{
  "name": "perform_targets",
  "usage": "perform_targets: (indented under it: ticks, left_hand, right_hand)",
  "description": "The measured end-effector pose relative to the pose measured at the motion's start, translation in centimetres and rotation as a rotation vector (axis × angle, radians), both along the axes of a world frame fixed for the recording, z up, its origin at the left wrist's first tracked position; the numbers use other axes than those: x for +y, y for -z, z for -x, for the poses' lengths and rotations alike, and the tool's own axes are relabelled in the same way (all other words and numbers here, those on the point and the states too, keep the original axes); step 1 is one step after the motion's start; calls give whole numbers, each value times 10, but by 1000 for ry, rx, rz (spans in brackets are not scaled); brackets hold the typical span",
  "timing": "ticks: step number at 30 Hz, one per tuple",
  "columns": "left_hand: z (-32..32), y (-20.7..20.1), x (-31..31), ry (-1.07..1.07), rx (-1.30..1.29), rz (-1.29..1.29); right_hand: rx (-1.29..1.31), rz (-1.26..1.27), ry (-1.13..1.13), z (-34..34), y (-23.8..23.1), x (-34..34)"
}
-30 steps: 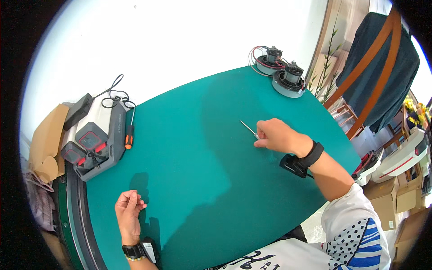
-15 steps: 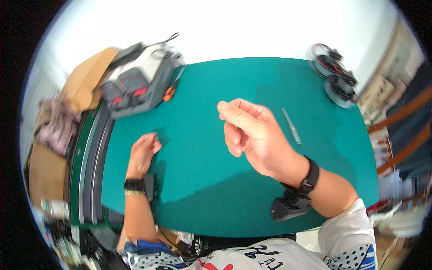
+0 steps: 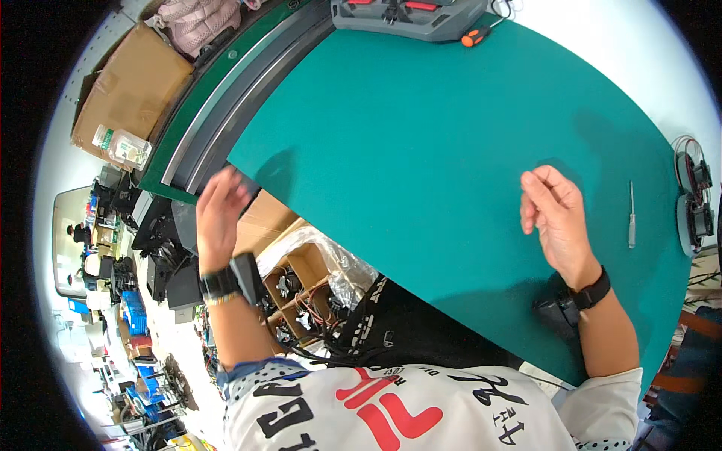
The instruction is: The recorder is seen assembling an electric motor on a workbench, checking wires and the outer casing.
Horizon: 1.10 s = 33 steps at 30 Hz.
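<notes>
Past the table's lower-left edge, my left hand (image 3: 219, 216) hangs over an open cardboard box, fingers loosely bent and apart, slightly blurred, nothing visible in them. On the right, my right hand (image 3: 555, 214) is held above the green tabletop (image 3: 421, 165), its thumb against the curled fingers; whatever they may hold is too small or hidden. A slim screwdriver (image 3: 632, 218) with a clear handle lies to the right of that hand. Black devices (image 3: 558, 307) are strapped at both wrists.
The box (image 3: 304, 264) holds cable parts and plastic wrap. At the far side stand a grey machine base (image 3: 410, 22) and an orange-handled screwdriver (image 3: 474, 37). Black round wired parts (image 3: 693, 197) sit at the right edge. Metal rails (image 3: 248, 94) border the left, beside a closed carton (image 3: 139, 90).
The view has turned left and down, bringing the open box into sight. My left hand has moved off the tabletop to above the box. My right hand keeps its closed fingers over the table.
</notes>
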<state>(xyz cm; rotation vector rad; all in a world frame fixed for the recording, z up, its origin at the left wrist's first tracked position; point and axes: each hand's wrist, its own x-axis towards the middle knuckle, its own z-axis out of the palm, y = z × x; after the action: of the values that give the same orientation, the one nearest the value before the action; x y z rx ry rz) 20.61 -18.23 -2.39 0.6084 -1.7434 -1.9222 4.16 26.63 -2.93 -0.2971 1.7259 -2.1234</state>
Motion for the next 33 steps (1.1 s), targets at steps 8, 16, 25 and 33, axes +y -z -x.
perform_targets:
  ticks: [8, 16, 25, 33]
  left_hand:
    - [-198, 245, -113, -460, -552, -364]
    - [-210, 351, -91, -362, -984, -421]
    - [-173, 399, -48, 473, -859, 848]
    - [-152, 416, -15, 586, -1019, 850]
  right_hand:
    - [92, -133, -29, -4, -2, 2]
    - [148, -328, 52, -13, -3, -4]
    - [68, -541, 133, -12, -9, -21]
    - [-37, -573, 219, -10, -9, -29]
